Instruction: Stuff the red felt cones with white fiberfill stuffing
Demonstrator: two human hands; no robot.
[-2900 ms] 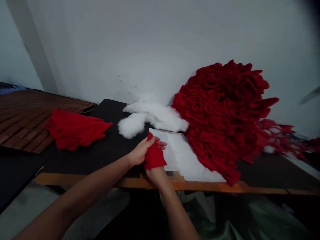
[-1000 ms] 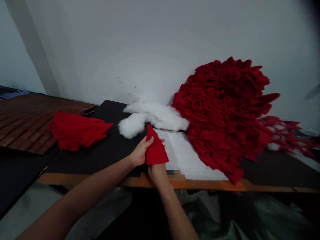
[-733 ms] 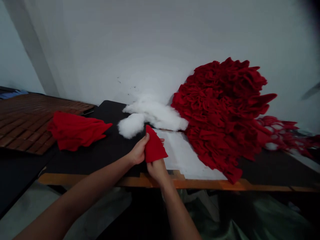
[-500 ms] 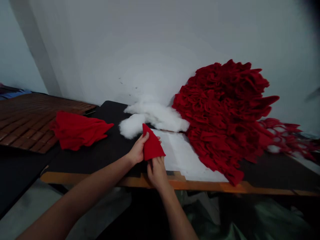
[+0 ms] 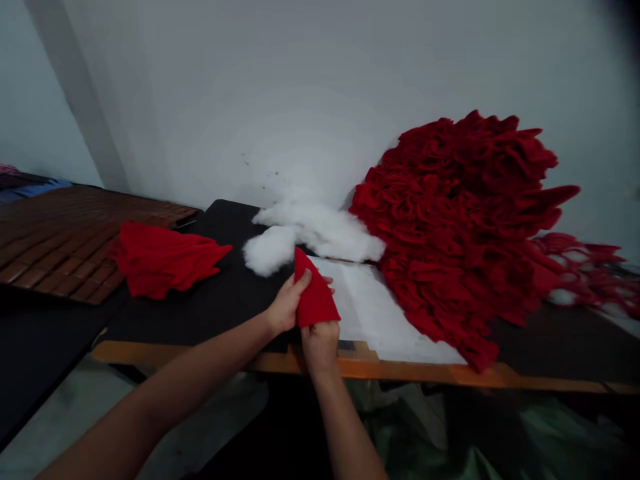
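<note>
Left hand [image 5: 289, 303] pinches pointed red cloth [image 5: 316, 297], thumb in front, other fingers partly hidden behind. Right hand [image 5: 321, 343] at lower edge; fingertips covered, cannot tell its grip.

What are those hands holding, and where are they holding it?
A red cone-shaped cloth: the left hand grips its side, below the tip; the right hand is at its bottom edge, grip hidden.
</note>
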